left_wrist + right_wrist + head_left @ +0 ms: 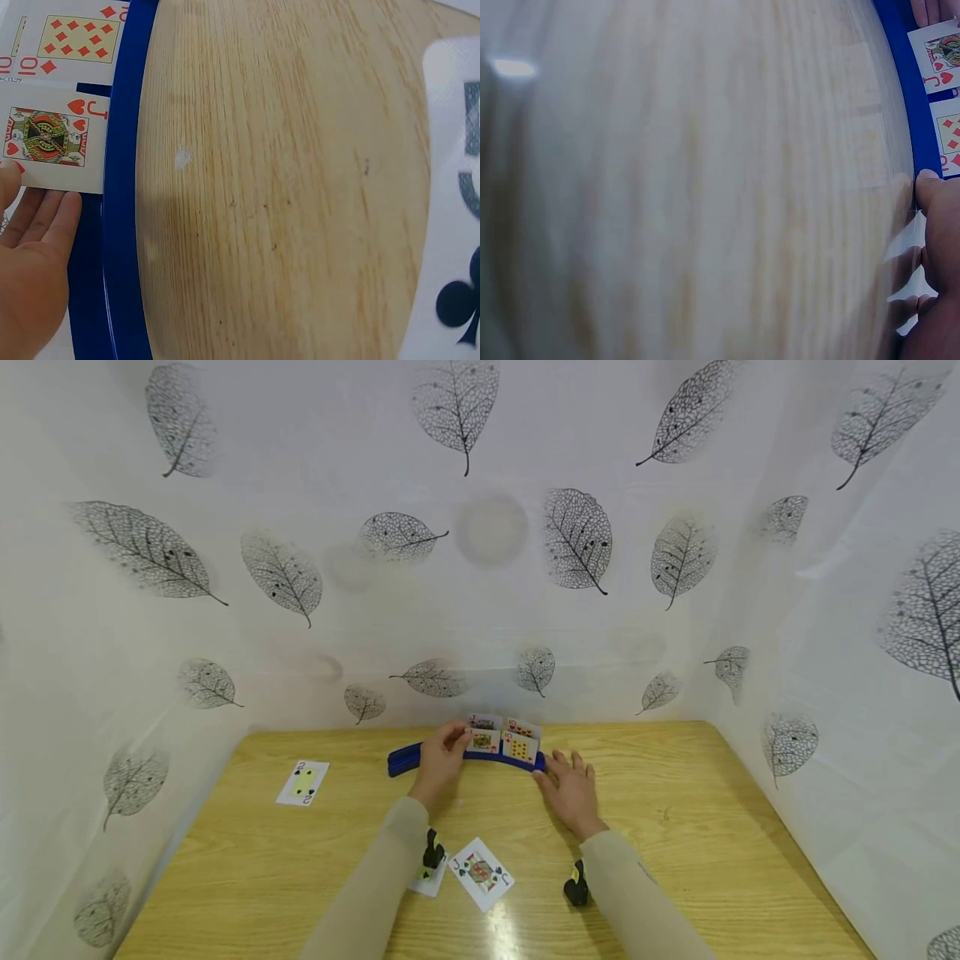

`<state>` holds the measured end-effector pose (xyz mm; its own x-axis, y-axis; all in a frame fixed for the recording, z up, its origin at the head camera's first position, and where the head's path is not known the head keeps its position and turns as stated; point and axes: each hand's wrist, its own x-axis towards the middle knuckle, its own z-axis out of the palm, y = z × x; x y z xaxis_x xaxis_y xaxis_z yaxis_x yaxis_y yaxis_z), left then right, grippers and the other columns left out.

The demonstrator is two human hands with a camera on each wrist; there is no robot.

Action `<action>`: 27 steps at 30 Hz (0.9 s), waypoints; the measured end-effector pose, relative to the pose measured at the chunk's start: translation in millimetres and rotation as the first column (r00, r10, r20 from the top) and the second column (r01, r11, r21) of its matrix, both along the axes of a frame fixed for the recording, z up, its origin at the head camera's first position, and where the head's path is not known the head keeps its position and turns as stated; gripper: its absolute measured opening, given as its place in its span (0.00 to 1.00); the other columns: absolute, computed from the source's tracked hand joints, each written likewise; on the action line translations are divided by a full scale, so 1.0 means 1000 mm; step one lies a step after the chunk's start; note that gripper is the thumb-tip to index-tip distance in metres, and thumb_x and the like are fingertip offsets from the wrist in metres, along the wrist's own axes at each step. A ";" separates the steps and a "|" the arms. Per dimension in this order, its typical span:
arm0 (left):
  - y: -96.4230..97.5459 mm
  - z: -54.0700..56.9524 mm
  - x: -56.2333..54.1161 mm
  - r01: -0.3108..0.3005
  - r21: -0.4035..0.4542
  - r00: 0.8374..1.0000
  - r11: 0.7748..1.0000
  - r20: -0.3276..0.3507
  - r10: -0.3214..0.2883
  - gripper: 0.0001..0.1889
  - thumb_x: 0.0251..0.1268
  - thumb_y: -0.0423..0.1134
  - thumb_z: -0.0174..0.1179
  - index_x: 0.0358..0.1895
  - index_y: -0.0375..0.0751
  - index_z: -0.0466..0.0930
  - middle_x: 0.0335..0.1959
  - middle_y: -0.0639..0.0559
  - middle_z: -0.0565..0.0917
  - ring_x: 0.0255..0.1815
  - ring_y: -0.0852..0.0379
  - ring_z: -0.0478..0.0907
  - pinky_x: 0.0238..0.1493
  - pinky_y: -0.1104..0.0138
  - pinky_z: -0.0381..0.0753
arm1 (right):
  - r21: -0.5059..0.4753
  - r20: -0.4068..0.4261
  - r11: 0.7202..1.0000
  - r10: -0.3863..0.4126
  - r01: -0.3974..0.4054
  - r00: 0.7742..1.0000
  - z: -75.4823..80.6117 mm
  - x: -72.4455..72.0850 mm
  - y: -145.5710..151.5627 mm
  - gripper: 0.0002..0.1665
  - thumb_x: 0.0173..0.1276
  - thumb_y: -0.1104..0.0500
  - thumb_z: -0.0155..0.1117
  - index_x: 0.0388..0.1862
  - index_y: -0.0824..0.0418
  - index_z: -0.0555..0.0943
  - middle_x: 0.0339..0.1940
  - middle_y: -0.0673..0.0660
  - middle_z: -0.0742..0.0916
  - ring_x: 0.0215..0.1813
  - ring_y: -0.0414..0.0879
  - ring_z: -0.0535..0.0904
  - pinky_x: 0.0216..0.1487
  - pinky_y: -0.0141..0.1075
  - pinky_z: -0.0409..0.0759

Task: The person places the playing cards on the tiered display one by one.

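A curved blue card holder [408, 760] stands toward the table's back edge. In its slots are a jack of hearts [90, 142] and a ten of diamonds [79, 37] in front, with a jack [486, 722] and a red ten [525, 727] behind. My left hand [442, 758] pinches the left edge of the jack of hearts, thumb in front and fingers behind. At the holder's right end, my right hand [573, 789] lies with fingers spread, its thumb touching the blue rim. It holds nothing.
On the wooden table [690, 827] a jack of spades or clubs [482, 873] lies face up near the front. Another card [427, 887] is partly hidden by my left sleeve. A two of spades [303, 783] lies at the left. Leaf-patterned sheeting [487, 610] surrounds the table.
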<state>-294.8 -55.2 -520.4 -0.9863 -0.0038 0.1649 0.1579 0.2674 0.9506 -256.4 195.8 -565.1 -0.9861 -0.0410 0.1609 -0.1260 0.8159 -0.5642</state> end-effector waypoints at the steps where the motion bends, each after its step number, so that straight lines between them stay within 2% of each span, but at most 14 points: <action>1: 0.000 0.000 0.000 0.002 -0.001 1.000 1.000 -0.003 -0.002 0.09 0.80 0.37 0.61 0.54 0.42 0.85 0.51 0.44 0.88 0.50 0.50 0.83 0.53 0.60 0.86 | 0.001 0.001 1.000 0.000 0.000 1.000 0.000 0.000 0.000 0.31 0.83 0.45 0.57 0.74 0.64 0.76 0.79 0.69 0.73 0.84 0.76 0.54 0.81 0.75 0.44; 10: -0.003 -0.007 -0.003 0.030 -0.043 0.999 0.999 -0.036 -0.031 0.09 0.79 0.36 0.62 0.53 0.40 0.87 0.49 0.44 0.89 0.47 0.52 0.84 0.50 0.61 0.86 | -0.007 -0.001 1.000 0.005 -0.006 1.000 0.000 0.001 0.000 0.32 0.82 0.45 0.57 0.74 0.65 0.77 0.78 0.71 0.74 0.83 0.77 0.55 0.81 0.76 0.44; 27: -0.007 -0.009 -0.004 0.000 -0.067 1.000 0.998 -0.027 -0.002 0.12 0.77 0.38 0.64 0.58 0.40 0.87 0.50 0.44 0.90 0.48 0.50 0.85 0.49 0.60 0.88 | -0.013 0.000 1.000 -0.002 0.002 1.000 0.003 0.001 -0.002 0.31 0.82 0.46 0.58 0.74 0.62 0.77 0.79 0.70 0.73 0.84 0.76 0.54 0.81 0.75 0.44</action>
